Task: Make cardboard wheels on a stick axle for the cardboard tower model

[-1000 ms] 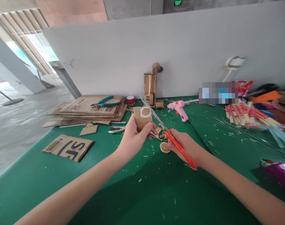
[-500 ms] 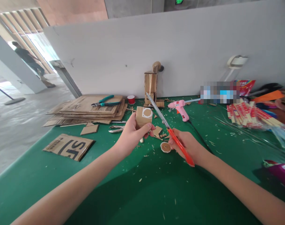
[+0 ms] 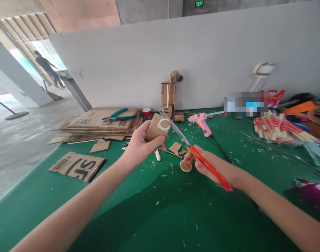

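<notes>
My left hand [image 3: 142, 141] grips a small piece of cardboard [image 3: 155, 128] that bears a white ring outline near its upper right corner. In my right hand [image 3: 205, 161] is a pair of scissors [image 3: 211, 166] with red handles. Their blades point up and to the left, with the tips slightly parted close beside the cardboard's right edge. Below the scissors a round cardboard disc [image 3: 185, 166] with a pale rim lies by my right fingertips; whether they touch it I cannot tell. Behind stands a cardboard model [image 3: 168, 94] with a rounded top piece.
Stacked cardboard sheets [image 3: 78, 120] carry teal-handled pliers [image 3: 119, 114] at the left. A pink glue gun [image 3: 201, 122] lies right of centre, its cord trailing forward. Wrapped sticks [image 3: 278, 129] are heaped at the right. A printed cardboard piece [image 3: 77, 166] lies front left. A person [image 3: 48, 68] walks far behind.
The cardboard in my left hand has tilted clockwise and shifted slightly left. The scissors' blades have come nearer its edge and parted a little. The distant person has moved right.
</notes>
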`<state>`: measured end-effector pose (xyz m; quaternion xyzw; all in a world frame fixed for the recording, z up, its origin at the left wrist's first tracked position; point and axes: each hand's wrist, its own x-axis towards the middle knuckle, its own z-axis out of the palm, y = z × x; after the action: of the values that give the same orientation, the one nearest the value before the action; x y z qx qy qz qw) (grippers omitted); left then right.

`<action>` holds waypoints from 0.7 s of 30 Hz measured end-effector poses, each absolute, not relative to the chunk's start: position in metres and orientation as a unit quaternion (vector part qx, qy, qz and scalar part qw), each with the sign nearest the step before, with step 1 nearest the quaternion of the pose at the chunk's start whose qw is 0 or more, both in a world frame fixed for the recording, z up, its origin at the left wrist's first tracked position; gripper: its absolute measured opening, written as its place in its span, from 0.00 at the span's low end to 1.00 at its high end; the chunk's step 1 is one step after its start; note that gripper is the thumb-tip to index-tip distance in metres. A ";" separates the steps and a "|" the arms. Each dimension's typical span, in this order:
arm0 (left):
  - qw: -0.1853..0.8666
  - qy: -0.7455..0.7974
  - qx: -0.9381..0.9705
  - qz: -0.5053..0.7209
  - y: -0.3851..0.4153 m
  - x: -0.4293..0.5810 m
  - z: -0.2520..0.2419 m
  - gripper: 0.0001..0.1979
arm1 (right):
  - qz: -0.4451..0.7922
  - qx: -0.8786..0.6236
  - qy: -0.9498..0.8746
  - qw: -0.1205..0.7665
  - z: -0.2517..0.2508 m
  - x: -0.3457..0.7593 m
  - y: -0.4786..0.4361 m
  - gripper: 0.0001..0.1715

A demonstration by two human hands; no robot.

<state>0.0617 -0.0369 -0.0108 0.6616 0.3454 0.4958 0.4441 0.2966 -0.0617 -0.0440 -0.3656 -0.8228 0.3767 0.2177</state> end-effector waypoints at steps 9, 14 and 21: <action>0.448 0.348 0.659 0.494 -0.038 0.062 -0.014 0.11 | 0.369 -0.361 -0.823 0.237 -0.047 0.297 -0.060 0.30; 0.459 0.332 0.640 0.520 -0.036 0.062 -0.013 0.16 | 0.398 -0.361 -0.812 0.227 -0.045 0.295 -0.061 0.29; 0.440 0.345 0.654 0.509 -0.037 0.063 -0.012 0.13 | 0.406 -0.353 -0.809 0.234 -0.047 0.295 -0.060 0.27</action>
<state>0.0628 -0.0372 -0.0124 0.6542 0.3451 0.5092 0.4400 0.2952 -0.0604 -0.0470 -0.3534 -0.8094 0.4063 0.2343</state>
